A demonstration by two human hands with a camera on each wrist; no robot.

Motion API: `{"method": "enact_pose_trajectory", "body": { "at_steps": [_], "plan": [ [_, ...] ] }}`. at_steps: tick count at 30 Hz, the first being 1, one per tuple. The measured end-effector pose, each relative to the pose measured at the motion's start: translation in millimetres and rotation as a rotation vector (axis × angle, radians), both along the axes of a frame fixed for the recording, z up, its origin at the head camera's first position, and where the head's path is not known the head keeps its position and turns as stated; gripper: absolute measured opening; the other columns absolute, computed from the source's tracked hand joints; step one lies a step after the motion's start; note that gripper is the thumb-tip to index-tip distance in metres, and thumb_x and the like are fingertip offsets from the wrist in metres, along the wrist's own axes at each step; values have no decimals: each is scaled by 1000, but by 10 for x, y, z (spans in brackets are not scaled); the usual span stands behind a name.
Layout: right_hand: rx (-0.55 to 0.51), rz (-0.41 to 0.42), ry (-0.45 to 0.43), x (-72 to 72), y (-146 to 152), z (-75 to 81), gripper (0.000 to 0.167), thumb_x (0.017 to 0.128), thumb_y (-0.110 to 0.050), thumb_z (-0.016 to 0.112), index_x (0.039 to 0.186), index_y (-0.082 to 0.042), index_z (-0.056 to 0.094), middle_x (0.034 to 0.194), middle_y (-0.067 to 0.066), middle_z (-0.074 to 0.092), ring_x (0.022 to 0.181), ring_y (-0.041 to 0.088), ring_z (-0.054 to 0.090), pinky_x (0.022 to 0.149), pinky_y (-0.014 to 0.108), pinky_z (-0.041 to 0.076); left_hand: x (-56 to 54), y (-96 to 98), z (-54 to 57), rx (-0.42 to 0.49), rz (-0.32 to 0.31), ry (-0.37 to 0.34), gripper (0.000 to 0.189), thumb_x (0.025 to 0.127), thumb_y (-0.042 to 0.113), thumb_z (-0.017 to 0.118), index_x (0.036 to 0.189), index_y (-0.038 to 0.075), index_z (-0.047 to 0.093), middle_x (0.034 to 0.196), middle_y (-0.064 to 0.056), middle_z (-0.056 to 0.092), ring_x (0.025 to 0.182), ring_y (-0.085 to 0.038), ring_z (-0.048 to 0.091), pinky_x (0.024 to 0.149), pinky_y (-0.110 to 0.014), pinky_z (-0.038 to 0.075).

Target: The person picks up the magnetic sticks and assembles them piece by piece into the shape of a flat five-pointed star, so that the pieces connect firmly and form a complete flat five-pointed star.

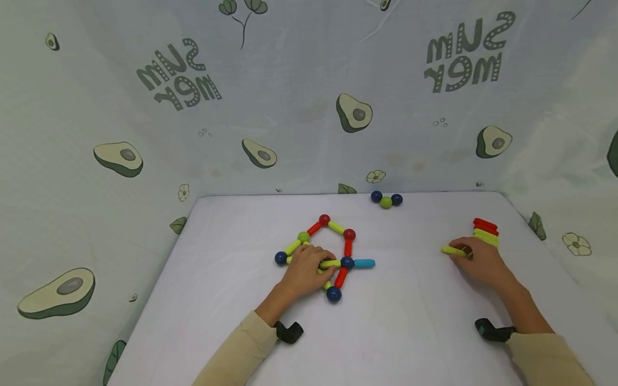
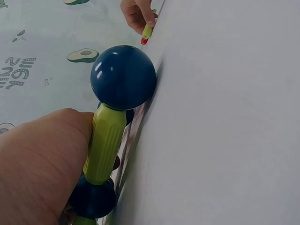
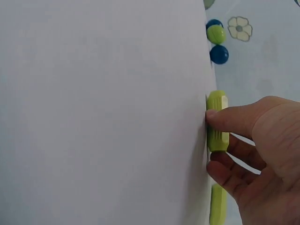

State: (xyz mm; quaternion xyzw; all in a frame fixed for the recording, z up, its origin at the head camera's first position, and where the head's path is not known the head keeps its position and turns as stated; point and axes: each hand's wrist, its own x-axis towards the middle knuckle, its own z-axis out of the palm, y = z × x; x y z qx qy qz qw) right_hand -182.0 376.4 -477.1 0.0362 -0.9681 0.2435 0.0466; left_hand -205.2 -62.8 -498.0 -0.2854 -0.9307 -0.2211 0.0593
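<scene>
Left of the table's middle lies a structure of magnetic rods and balls; a blue ball (image 1: 347,262) joins red, yellow-green and light blue rods on its right side. My left hand (image 1: 307,269) grips this structure from above, covering its middle. In the left wrist view, the thumb lies along a yellow-green rod (image 2: 105,145) between two blue balls; the other fingers are mostly hidden. Far to the right, my right hand (image 1: 483,261) pinches a loose yellow-green rod (image 3: 217,121) between thumb and fingers, right at the tabletop, beside a row of rods.
The row on the right holds red rods (image 1: 485,226) and yellow-green rods (image 1: 486,237) side by side. Two blue balls and a green ball (image 1: 386,202) sit together at the white table's (image 1: 415,321) back edge. A printed cloth (image 1: 299,107) hangs behind.
</scene>
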Motion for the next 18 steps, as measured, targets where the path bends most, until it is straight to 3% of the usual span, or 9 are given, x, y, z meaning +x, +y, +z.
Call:
{"method": "enact_pose_trajectory", "body": {
  "at_steps": [3, 8, 18],
  "plan": [
    [-19, 34, -12, -58, -219, 40, 32, 92, -10, 73, 120, 4, 68, 114, 27, 67, 98, 37, 61, 77, 37, 53, 0, 2, 7, -12, -3, 6, 25, 98, 41, 68, 115, 26, 77, 103, 11, 75, 98, -9, 64, 107, -41, 43],
    [-65, 66, -42, -193, -576, 92, 32, 95, -12, 70, 124, 1, 67, 117, 23, 67, 102, 35, 60, 84, 44, 54, 3, 5, 25, -22, 1, 5, 26, 98, 41, 68, 118, 27, 78, 106, 9, 75, 102, -10, 65, 108, -42, 43],
    [-131, 146, -36, -446, -1171, 40, 29, 94, -10, 72, 121, 1, 70, 110, 16, 69, 97, 28, 61, 83, 38, 53, 5, 28, 59, -22, 6, 6, 25, 98, 40, 67, 117, 27, 78, 105, 9, 75, 100, -10, 64, 108, -41, 43]
  ]
}}
